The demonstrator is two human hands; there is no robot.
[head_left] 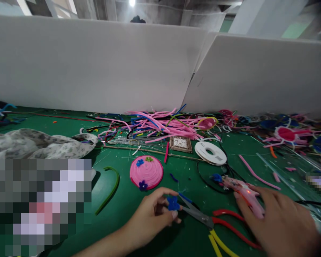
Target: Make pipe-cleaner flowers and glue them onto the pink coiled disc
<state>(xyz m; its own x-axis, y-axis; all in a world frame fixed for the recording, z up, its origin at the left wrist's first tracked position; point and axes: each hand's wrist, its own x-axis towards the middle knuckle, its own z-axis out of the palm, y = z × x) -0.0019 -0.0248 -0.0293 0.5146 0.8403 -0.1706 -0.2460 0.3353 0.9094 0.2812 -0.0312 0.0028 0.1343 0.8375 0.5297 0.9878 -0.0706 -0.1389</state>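
Observation:
Between the thumb and fingers of my left hand is a small blue flower. Scissors with red handles lie beside it, blades toward the flower. My right hand is closed around a pink glue gun, its red light on and its blue tip pointing left. Just beyond my left hand lies a round pink coiled disc bearing two blue flowers and a green one. Yellow handles show below the scissors.
Pink strips are heaped at the back against a white partition. A white spool and small framed piece sit mid-table. Patterned cloth and a green strip lie left; black cable loops near the glue gun.

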